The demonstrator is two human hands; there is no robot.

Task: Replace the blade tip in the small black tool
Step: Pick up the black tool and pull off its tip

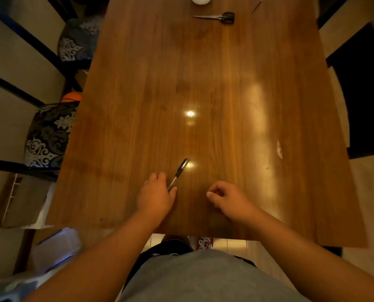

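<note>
Nearest the camera, two bare forearms reach out over a grey shirt onto a wooden table (203,83). The left hand (155,195) lies on the wood with its fingers curled around the near end of the tool (178,173), thumb alongside the shaft; the grip looks light, and whether the tool is lifted or resting on the table cannot be told. The tool is slim and pen-like: a thin, pale metallic shaft at the hand, then a black ribbed grip, then a dark, glossy tip that points away and to the right, just beside a spot of reflected light. No blade can be made out at this blur. The right hand (225,199) rests near it, apart from the tool, loosely curled with thumb and forefinger close together; whether anything is pinched there cannot be told. Far up the table lie scissors (216,17) with black handles, blades pointing left. Beyond them, a white round object (201,0) is cut off by the top edge.
</note>
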